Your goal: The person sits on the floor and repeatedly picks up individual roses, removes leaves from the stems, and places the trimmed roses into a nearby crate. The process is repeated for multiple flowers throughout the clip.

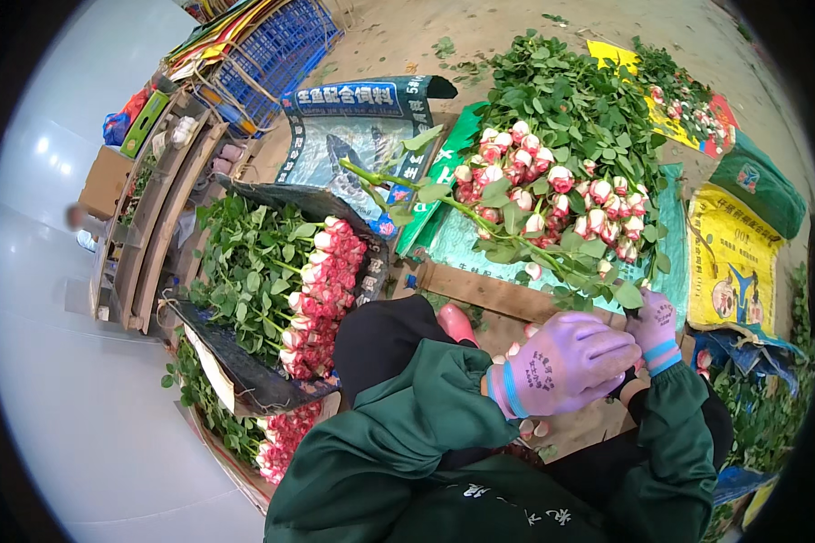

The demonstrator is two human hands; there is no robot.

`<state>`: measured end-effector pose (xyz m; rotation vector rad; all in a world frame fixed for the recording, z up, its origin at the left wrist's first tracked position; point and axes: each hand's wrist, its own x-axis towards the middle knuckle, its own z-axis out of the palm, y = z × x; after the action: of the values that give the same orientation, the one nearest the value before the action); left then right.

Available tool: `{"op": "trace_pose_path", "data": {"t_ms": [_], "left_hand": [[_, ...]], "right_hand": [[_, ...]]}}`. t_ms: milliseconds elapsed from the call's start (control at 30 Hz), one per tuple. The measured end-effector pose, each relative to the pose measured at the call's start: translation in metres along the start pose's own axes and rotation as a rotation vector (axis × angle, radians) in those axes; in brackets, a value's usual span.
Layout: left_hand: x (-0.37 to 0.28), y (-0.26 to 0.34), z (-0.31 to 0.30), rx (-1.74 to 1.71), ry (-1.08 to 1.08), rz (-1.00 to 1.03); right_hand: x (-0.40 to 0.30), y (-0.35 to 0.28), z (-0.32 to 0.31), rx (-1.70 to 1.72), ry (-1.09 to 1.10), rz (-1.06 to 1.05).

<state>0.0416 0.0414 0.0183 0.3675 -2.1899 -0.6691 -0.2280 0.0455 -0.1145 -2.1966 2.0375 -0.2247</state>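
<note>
My left hand (564, 363), in a purple glove with a blue cuff, is curled just left of my right hand; whatever lies under its fingers is hidden. My right hand (654, 322), gloved alike, closes around the leafy lower right end of a long rose stem (479, 218). The stem's bare thick end points to the upper left. Any bloom at the hands' end is out of sight. Beyond the hands, a pile of pink-and-white roses (560, 180) with leafy stems rests on green woven sacking (465, 237).
Left of my knees, a dark sack-lined holder (234, 370) contains stacked roses (322, 292). A wooden board (489, 292) edges the work surface. A yellow sack (733, 261) lies right; blue crates (272, 58) and wooden shelving (166, 224) stand left. Loose petals (526, 429) lie below.
</note>
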Motion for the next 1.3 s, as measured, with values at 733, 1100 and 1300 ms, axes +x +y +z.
{"op": "trace_pose_path", "data": {"t_ms": [733, 1100, 1300], "left_hand": [[-0.019, -0.011, 0.020, 0.032, 0.032, -0.006], [-0.014, -0.018, 0.025, 0.035, -0.163, -0.089], [0.003, -0.025, 0.038, -0.032, -0.371, -0.156]], "right_hand": [[0.003, -0.054, 0.136, -0.268, -0.619, -0.005], [-0.011, -0.034, 0.212, -0.153, -0.459, 0.017], [0.033, -0.046, 0.172, -0.187, -0.757, 0.238]]}}
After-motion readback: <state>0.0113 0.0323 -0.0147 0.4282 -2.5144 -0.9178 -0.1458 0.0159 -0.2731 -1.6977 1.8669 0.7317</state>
